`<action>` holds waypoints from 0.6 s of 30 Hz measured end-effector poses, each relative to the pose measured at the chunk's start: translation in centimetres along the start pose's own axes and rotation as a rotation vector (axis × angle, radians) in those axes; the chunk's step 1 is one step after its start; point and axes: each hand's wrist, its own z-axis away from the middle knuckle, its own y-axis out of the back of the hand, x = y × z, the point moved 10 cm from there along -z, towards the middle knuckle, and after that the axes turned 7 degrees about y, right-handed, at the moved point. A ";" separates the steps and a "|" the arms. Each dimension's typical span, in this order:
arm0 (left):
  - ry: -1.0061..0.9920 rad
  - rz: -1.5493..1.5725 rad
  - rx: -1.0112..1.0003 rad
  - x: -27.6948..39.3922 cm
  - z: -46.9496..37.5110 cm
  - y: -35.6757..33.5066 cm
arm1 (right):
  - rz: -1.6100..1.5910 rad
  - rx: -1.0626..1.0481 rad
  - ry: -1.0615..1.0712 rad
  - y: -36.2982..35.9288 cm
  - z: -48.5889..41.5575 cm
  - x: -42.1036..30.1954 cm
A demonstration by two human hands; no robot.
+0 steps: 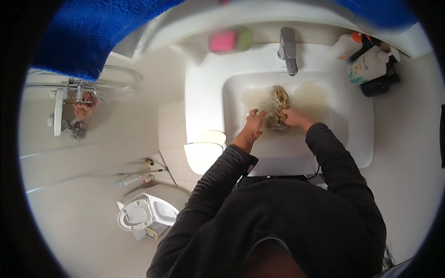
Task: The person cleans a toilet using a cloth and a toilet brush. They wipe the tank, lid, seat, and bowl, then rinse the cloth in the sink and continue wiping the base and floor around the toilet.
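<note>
A wet, brownish cloth (281,99) lies bunched in cloudy water in the white washbasin (205,90). My right hand (295,118) grips its right side, with the fingertips partly hidden by the cloth. Just left of the cloth is my left hand (255,123), its fingers apart and nothing plainly held in them. Above the basin's back edge stands a chrome faucet (288,52), its spout pointing down towards the cloth.
A white pump bottle (368,66) and other bottles crowd the basin's back right corner. Pink and green blurred items (222,41) sit behind the basin at left. A white container (203,154) rests at its front left. A toilet (139,213) stands lower left; blue towels (80,38) hang above.
</note>
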 end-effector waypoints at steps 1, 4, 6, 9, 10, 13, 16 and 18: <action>-0.004 -0.002 -0.001 -0.2 -0.1 0.0 | 0.023 -0.176 -0.002 -1.6 0.4 0.3; -0.019 0.034 -0.051 -0.2 0.0 -0.5 | 0.144 0.252 -0.155 2.8 1.6 0.9; -0.001 0.039 -0.100 -0.4 0.3 -1.1 | 0.282 0.297 -0.182 3.4 2.3 -0.8; 0.040 0.059 -0.189 -0.7 0.8 -2.6 | -0.472 0.032 -0.096 -0.3 2.6 -5.5; 0.049 0.082 -0.238 -0.6 1.1 -3.3 | -0.535 0.084 -0.048 0.4 2.9 -7.7; 0.024 0.190 -0.402 0.3 1.8 -5.1 | -0.593 0.236 0.034 3.2 5.2 -13.2; -0.034 0.489 -0.558 2.3 2.3 -6.4 | -0.539 0.509 0.172 7.4 7.9 -17.5; -0.053 0.584 -0.652 3.2 2.9 -7.3 | -0.437 0.547 0.169 8.0 8.4 -18.7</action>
